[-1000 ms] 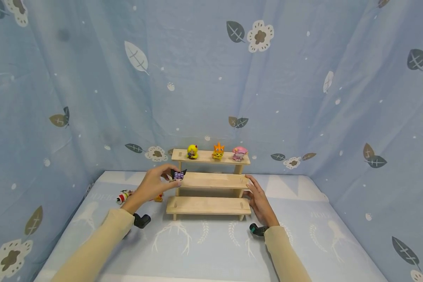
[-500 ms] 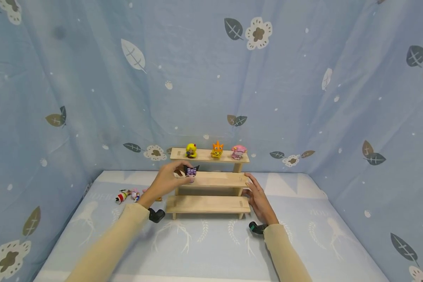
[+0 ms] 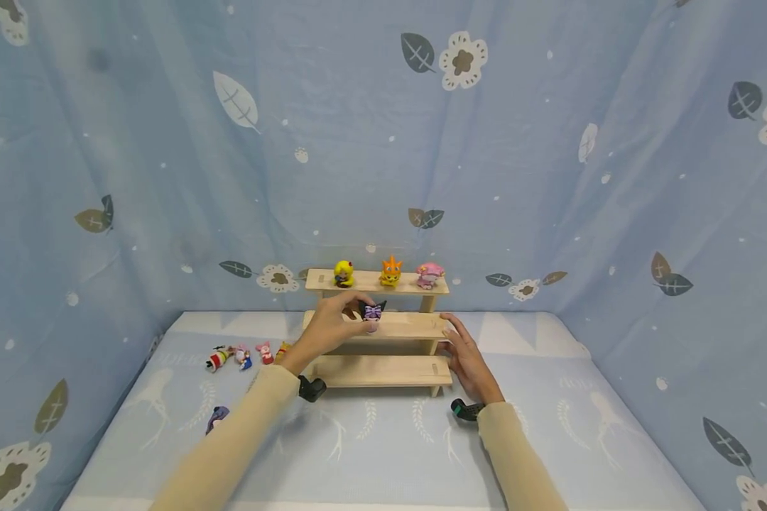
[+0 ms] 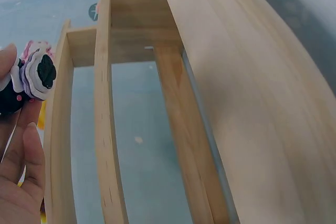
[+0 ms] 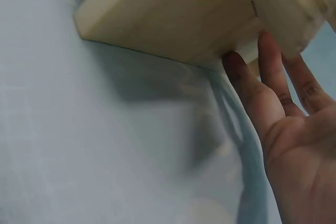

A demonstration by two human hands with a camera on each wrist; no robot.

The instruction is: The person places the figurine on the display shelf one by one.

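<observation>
My left hand [image 3: 329, 325] pinches a small black-and-purple figurine [image 3: 373, 313] between thumb and fingers, over the middle tier of a three-tier wooden display stand [image 3: 383, 370]. In the left wrist view the figurine [image 4: 38, 76] shows a dark rose-like shape on pale ruffles, beside the stand's edges. My right hand [image 3: 471, 360] holds the stand's right end at the middle tier. The right wrist view shows its thumb against the wooden support [image 5: 168, 19] and fingers at the board's edge. On the top tier stand a yellow-haired figurine [image 3: 343, 274], an orange spiky one [image 3: 390, 272] and a pink one [image 3: 430, 275].
Left of the stand, several small figurines lie on the pale cloth, among them a red-and-white one [image 3: 217, 359] and a pink one [image 3: 265, 353]. A purple figurine [image 3: 216, 417] lies nearer, beside my left sleeve. A patterned blue curtain [image 3: 383, 156] surrounds the table.
My left hand has carried the black-and-purple figurine rightward along the middle tier. The purple figurine by my left sleeve has come into view. My right hand stays at the stand's end.
</observation>
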